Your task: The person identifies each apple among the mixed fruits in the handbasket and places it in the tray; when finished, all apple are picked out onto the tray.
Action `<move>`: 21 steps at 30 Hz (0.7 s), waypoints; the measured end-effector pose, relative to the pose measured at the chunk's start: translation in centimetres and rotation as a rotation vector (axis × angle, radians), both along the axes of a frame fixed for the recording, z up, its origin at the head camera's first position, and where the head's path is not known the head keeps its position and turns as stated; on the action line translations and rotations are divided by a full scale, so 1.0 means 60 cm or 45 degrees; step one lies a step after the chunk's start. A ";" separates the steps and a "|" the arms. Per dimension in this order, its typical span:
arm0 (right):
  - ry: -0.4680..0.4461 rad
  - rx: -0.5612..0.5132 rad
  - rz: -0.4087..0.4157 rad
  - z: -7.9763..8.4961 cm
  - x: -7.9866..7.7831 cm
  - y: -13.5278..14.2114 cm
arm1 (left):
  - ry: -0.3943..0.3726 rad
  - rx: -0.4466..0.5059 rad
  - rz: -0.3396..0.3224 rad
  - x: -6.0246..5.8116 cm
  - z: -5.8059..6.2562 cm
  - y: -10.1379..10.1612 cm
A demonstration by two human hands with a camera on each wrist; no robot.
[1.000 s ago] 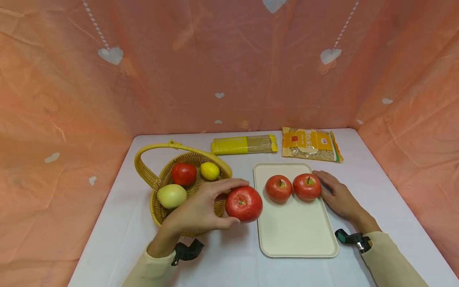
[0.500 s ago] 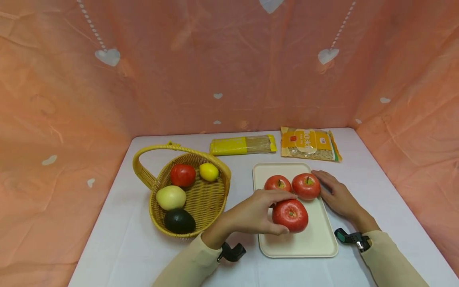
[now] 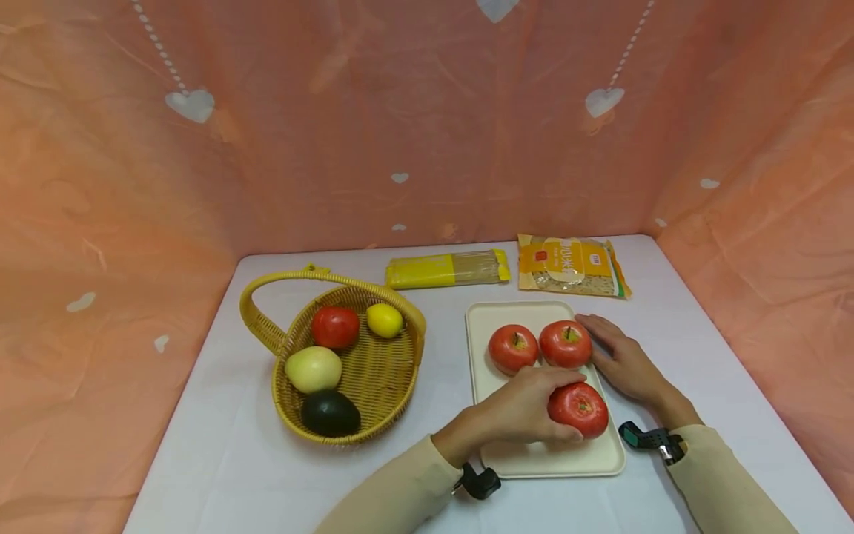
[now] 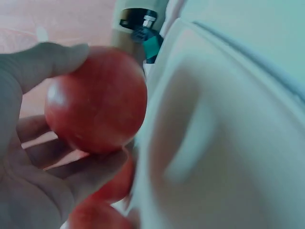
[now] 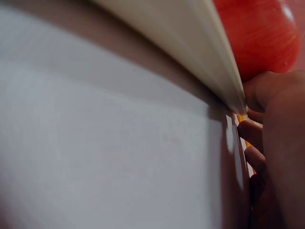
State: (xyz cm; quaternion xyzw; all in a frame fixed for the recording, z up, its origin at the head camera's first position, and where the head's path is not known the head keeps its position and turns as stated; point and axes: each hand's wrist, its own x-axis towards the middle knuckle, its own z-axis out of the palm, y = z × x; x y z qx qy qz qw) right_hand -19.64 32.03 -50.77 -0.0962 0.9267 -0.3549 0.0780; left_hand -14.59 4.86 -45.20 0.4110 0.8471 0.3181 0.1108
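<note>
My left hand (image 3: 527, 408) holds a red apple (image 3: 579, 409) by its side, thumb and fingers spread round it, over the near right part of the cream tray (image 3: 500, 466). The left wrist view shows this apple (image 4: 97, 100) in my fingers, above the tray. Two more red apples, a left one (image 3: 513, 348) and a right one (image 3: 565, 343), stand stem up at the far end of the tray. My right hand (image 3: 623, 363) rests at the tray's right edge by the right apple. In the right wrist view its thumb (image 5: 262, 90) lies against the rim, close under an apple (image 5: 259, 36).
On the left stands a yellow wicker basket (image 3: 394, 415) with a tall handle. It contains a red round fruit (image 3: 335, 327), a lemon (image 3: 385, 320), a pale green fruit (image 3: 313, 369) and a dark avocado (image 3: 330, 413). Noodles (image 3: 447, 268) and a grain bag (image 3: 570, 265) lie at the back.
My left hand has carried the apple from beside the basket rightward to the near part of the tray. The avocado in the basket has come into view. My right hand has stayed put.
</note>
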 end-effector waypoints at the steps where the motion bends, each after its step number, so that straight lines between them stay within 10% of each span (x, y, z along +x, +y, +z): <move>1: 0.000 0.006 -0.001 0.000 0.000 0.000 | -0.005 -0.010 0.017 0.000 -0.004 0.005; 21: 0.065 0.000 0.022 0.001 0.000 -0.001 | -0.070 -0.044 0.088 -0.002 -0.036 0.035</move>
